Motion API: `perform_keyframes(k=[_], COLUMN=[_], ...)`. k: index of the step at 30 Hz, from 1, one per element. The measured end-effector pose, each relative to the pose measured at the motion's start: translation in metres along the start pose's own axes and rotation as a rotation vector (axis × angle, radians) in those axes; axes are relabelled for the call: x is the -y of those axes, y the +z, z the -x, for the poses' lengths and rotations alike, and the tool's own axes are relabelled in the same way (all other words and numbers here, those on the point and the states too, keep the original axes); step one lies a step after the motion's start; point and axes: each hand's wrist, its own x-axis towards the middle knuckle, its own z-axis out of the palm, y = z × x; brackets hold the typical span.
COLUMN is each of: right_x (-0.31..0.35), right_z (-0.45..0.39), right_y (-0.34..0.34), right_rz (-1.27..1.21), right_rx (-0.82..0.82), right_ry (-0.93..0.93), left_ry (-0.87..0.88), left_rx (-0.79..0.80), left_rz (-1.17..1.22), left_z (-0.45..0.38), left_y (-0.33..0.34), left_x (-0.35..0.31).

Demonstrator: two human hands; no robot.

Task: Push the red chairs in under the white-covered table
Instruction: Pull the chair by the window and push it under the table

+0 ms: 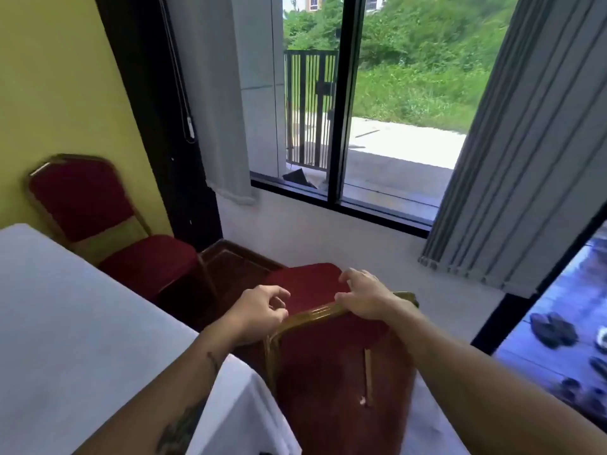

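A red chair [328,353] with a gold frame stands right in front of me, at the corner of the white-covered table [65,323], its back toward me. My right hand [364,298] rests on the top rail of the chair's back, fingers lifted and spread, not wrapped around it. My left hand [259,311] hovers just beside the rail's left end, fingers loosely curled and holding nothing. A second red chair [82,205] stands at the table's far side against the yellow wall, its seat partly under the table edge.
A large window with a dark frame [338,103] fills the wall ahead. Grey vertical blinds [512,165] hang at the right. A glass door at the far right shows shoes [551,330] outside. Dark wooden floor lies under the chairs.
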Motion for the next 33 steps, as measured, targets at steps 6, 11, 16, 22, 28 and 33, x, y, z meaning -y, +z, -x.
perform_keyframes(k=[6, 11, 16, 22, 28, 33], right_x=[-0.047, -0.059, -0.072, -0.097, -0.102, -0.095], right_z=[-0.007, -0.023, -0.046, -0.092, -0.108, -0.112], right_y=[0.018, 0.032, 0.032, -0.002, -0.019, -0.031], right_rz=[0.169, 0.069, 0.048, -0.005, -0.106, -0.401], right_rx=[-0.019, -0.193, -0.307, -0.166, -0.192, -0.183], right_ry=[0.046, -0.031, -0.114, -0.169, 0.099, 0.381], left_ry=[-0.142, -0.244, -0.310, -0.382, -0.436, -0.440], left_rx=[0.170, 0.244, 0.186, 0.080, 0.027, 0.032], left_rz=[-0.227, -0.433, -0.607, -0.683, -0.656, -0.634], left_z=[-0.041, -0.074, -0.106, -0.146, -0.175, -0.198], left_y=[0.052, 0.079, 0.091, 0.113, 0.125, 0.130], left_x=[-0.012, -0.015, -0.015, -0.049, -0.064, -0.073])
